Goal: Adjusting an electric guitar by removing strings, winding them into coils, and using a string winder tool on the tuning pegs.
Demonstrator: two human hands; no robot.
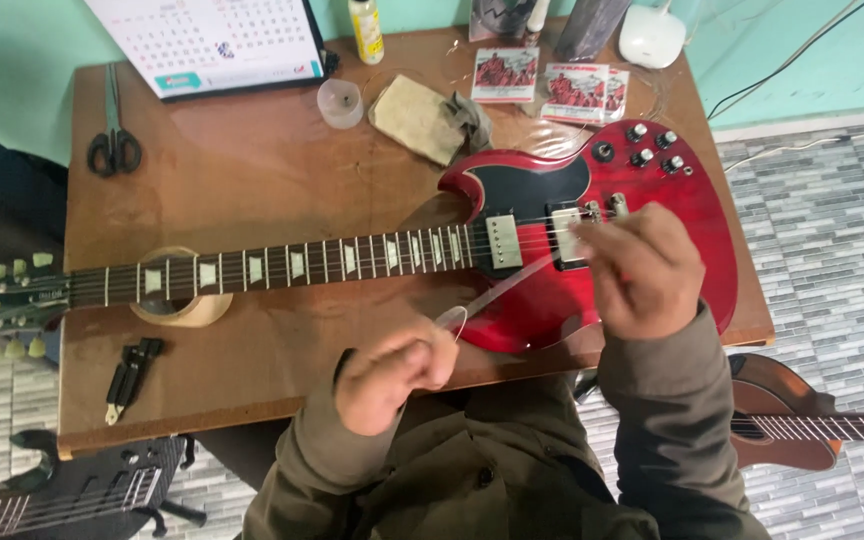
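Thin, blurred guitar string (497, 292) runs taut from the right hand (642, 270), pinched shut on it over the bridge of the glossy red solid-body electric guitar (652, 190), toward 8 o'clock into the closed left hand (392, 375) (left nearer body).

This looks like a small home guitar-repair corner rather than a shop floor. A worn wooden worktop (252, 170) stands against a mint-green wall, on grey tiled flooring (832, 240). A red electric guitar (592, 230) lies across it with its neck on a round support (187, 310). Around it lie scissors (114, 140), a black string winder (130, 375), packets of strings (505, 73), a folded cloth (422, 118), a small bottle (365, 28) and a desk calendar (214, 40). Two more guitars wait nearby: a black one (72, 495) and a brown one (792, 415).
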